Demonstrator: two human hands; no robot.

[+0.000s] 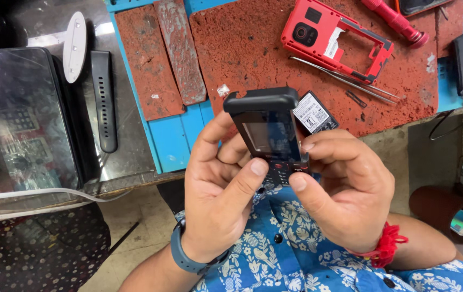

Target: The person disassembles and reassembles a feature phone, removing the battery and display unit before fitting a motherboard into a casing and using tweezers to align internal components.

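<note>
Both your hands, left hand (pixel 218 189) and right hand (pixel 345 189), are gripping a black keypad phone (pixel 268 135) at frame centre, thumbs pressing its keys, above the desk (pixel 253 48).

One head cam, looking steeply down from above the mat (pixel 274 48), close in. Mat fills upper frame, w/ shirt (pixel 296 254) below it at bottom edge.
</note>
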